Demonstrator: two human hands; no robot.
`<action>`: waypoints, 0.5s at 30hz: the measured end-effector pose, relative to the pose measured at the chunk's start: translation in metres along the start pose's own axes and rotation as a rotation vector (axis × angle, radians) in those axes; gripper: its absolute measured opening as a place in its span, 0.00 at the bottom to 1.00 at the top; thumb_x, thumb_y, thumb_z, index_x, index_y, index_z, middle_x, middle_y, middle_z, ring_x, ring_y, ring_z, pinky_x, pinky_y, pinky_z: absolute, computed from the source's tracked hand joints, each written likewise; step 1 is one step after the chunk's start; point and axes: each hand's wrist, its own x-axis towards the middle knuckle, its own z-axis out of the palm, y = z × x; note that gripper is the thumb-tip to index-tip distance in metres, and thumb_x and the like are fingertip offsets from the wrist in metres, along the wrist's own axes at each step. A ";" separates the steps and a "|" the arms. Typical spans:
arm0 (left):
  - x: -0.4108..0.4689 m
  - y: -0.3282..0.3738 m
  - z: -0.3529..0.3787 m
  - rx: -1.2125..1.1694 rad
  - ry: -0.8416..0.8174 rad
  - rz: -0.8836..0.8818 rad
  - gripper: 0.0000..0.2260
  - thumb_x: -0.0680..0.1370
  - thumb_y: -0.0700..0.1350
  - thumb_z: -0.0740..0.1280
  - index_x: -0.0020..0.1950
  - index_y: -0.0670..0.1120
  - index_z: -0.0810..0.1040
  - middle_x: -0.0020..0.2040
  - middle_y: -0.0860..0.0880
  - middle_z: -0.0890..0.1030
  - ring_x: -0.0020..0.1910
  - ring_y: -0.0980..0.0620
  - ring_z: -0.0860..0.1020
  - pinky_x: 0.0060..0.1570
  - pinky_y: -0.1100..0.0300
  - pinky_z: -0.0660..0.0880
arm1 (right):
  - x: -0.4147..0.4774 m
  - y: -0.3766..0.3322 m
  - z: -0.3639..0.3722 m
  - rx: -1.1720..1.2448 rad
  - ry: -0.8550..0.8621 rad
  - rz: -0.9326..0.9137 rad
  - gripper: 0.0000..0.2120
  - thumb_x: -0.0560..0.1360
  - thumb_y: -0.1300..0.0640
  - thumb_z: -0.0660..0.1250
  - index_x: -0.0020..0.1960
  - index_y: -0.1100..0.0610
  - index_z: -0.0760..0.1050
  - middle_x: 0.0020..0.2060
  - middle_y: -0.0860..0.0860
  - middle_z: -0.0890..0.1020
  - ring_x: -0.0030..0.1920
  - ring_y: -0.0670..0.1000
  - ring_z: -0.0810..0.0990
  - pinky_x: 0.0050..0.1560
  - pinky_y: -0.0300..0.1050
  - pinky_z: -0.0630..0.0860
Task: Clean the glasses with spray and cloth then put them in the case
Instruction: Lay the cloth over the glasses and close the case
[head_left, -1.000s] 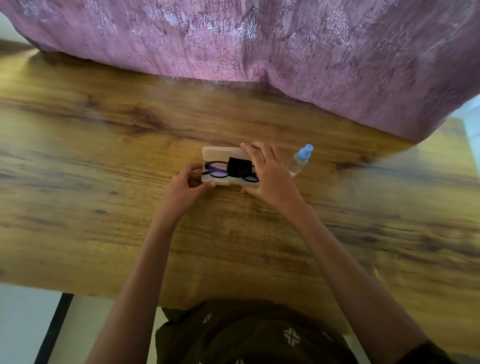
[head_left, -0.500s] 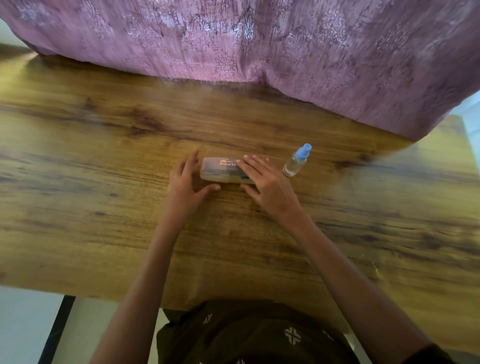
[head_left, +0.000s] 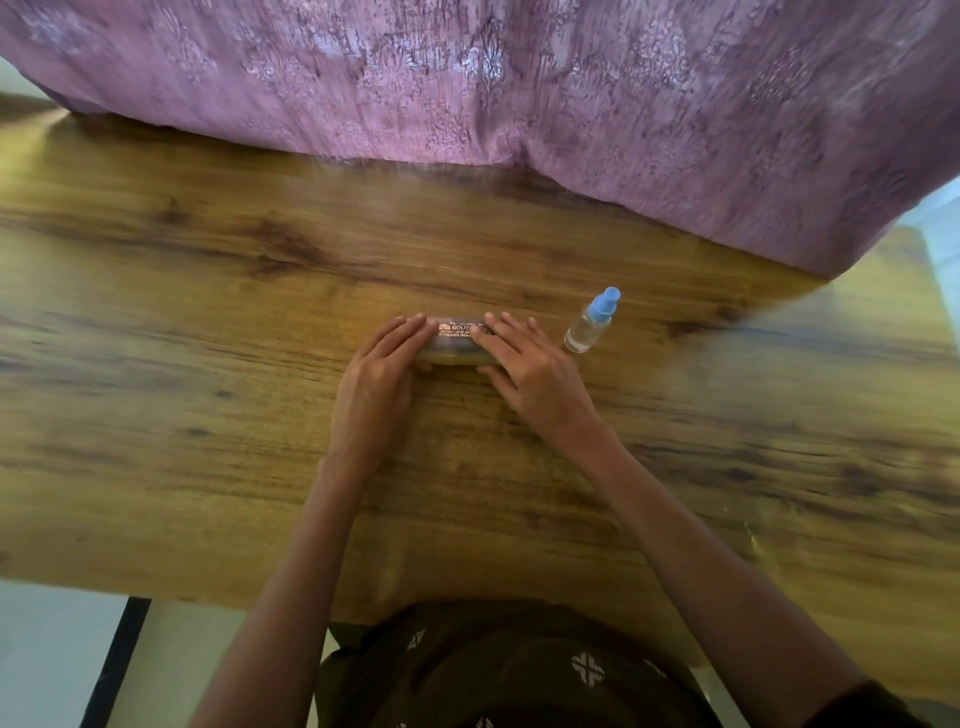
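The translucent glasses case (head_left: 457, 339) lies closed on the wooden table (head_left: 208, 426), printed lettering on its lid. The glasses and the black cloth are hidden inside it. My left hand (head_left: 378, 371) lies over the case's left end, fingers flat on the lid and thumb at the front edge. My right hand (head_left: 531, 370) covers the right end the same way. A small clear spray bottle (head_left: 589, 326) with a blue cap stands just right of the case, apart from my right hand.
A purple patterned cloth (head_left: 519, 93) hangs over the table's far edge. The table's near edge runs just in front of my lap. A black table leg (head_left: 111, 665) shows at the lower left.
The case was open with the glasses and cloth visible inside; its lid has come down. Both hands have moved onto the closed lid and now press on it.
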 end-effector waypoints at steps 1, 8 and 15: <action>0.001 -0.003 -0.001 -0.021 -0.011 0.006 0.20 0.76 0.36 0.65 0.68 0.43 0.75 0.67 0.44 0.77 0.67 0.45 0.73 0.66 0.52 0.71 | 0.000 0.000 -0.001 0.012 -0.013 0.012 0.24 0.72 0.63 0.74 0.68 0.63 0.74 0.66 0.62 0.77 0.66 0.62 0.76 0.70 0.58 0.68; -0.001 -0.006 -0.003 -0.085 -0.262 -0.172 0.34 0.74 0.44 0.72 0.77 0.43 0.61 0.74 0.44 0.66 0.73 0.47 0.64 0.70 0.56 0.60 | -0.005 -0.006 -0.010 0.058 -0.146 0.038 0.25 0.73 0.66 0.70 0.69 0.61 0.71 0.71 0.61 0.70 0.73 0.61 0.67 0.75 0.60 0.61; 0.013 -0.001 0.000 -0.191 -0.185 -0.214 0.29 0.75 0.38 0.70 0.73 0.46 0.64 0.68 0.47 0.69 0.62 0.54 0.70 0.60 0.59 0.69 | 0.010 -0.006 -0.016 0.043 -0.142 0.159 0.28 0.75 0.70 0.67 0.73 0.61 0.64 0.69 0.58 0.70 0.74 0.58 0.66 0.74 0.53 0.66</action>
